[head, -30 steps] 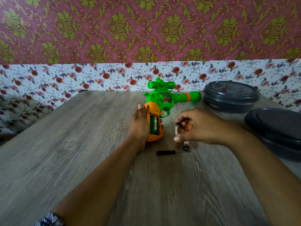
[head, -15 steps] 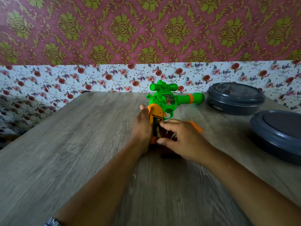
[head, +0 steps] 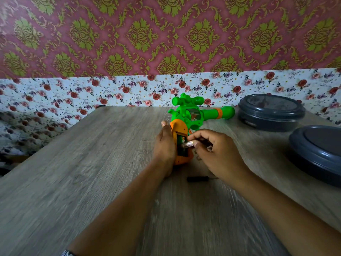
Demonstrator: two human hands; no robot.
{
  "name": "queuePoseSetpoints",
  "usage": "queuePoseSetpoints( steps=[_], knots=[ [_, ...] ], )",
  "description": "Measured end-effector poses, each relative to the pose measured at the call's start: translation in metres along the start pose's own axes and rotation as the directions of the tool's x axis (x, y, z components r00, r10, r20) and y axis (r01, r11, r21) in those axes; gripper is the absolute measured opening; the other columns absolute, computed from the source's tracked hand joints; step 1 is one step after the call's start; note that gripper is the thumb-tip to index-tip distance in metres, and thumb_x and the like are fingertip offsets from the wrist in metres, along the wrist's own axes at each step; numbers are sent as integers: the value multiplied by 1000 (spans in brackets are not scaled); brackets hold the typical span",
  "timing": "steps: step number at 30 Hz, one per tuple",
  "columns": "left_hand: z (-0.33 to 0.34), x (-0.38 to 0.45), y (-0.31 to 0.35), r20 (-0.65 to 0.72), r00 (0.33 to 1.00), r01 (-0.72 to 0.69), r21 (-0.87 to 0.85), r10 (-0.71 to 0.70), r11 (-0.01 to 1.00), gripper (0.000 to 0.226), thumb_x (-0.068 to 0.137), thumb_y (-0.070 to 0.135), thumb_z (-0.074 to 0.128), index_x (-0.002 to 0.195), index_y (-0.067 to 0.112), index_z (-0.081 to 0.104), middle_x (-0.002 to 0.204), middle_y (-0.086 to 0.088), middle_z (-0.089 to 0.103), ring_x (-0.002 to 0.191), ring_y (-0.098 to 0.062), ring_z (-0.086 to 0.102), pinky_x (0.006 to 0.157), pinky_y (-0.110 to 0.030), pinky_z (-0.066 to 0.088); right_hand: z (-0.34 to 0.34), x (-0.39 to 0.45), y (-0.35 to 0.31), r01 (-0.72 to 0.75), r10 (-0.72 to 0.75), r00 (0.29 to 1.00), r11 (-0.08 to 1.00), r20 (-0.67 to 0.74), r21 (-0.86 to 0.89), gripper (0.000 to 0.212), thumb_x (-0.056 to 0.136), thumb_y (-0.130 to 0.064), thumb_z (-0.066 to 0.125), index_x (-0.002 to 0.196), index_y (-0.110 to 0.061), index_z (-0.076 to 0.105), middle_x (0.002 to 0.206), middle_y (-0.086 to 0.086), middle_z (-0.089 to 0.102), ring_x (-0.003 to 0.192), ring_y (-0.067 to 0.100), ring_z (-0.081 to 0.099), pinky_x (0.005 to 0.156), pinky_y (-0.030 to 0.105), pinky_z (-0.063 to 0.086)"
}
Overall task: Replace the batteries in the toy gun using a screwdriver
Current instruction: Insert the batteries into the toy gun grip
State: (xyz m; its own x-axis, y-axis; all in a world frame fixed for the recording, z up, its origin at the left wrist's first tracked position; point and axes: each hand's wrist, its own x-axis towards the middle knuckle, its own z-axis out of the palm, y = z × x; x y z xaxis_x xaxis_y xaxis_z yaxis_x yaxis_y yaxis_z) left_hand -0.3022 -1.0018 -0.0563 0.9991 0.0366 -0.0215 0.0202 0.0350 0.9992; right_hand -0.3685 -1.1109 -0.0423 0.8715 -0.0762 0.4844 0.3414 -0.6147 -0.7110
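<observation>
A green toy gun (head: pixel 191 115) with an orange grip lies on the wooden table (head: pixel 103 163), barrel pointing right. Its battery compartment (head: pixel 181 145) in the grip stands open. My left hand (head: pixel 164 148) holds the grip from the left side. My right hand (head: pixel 215 156) pinches a battery (head: pixel 187 145) and has its tip at the open compartment. A black-handled screwdriver (head: pixel 198 178) lies on the table just below my right hand, its shaft hidden under the wrist.
Two dark grey round lidded containers stand at the right: one (head: pixel 271 112) at the back by the barrel tip, one (head: pixel 317 154) nearer at the right edge. A flowered wall borders the table's far edge.
My right hand rose from the table by the screwdriver with a battery and came left to the grip; the battery now sits at the open compartment. My left hand kept hold of the grip.
</observation>
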Motion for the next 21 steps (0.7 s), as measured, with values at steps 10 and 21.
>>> queuePoseSetpoints(
  steps=[10, 21],
  knots=[
    [0, -3, 4, 26, 1000, -15, -61, 17, 998, 56, 99, 49, 17, 134, 16, 47, 99, -5, 63, 77, -12, 60, 60, -22, 43, 2, 3, 3, -174, 189, 982, 903, 1, 392, 17, 87, 6, 53, 95, -4, 64, 89, 14, 66, 60, 9, 64, 58, 21, 56],
    [1, -4, 0, 30, 998, -57, -2, 57, 998, 58, 98, 51, 19, 118, 13, 59, 106, -10, 65, 96, -23, 64, 86, -38, 52, 27, -1, 7, -11, 23, 990, 996, -137, 87, 9, 82, -10, 66, 90, -14, 65, 85, -4, 68, 77, 6, 61, 69, 15, 47]
  ],
)
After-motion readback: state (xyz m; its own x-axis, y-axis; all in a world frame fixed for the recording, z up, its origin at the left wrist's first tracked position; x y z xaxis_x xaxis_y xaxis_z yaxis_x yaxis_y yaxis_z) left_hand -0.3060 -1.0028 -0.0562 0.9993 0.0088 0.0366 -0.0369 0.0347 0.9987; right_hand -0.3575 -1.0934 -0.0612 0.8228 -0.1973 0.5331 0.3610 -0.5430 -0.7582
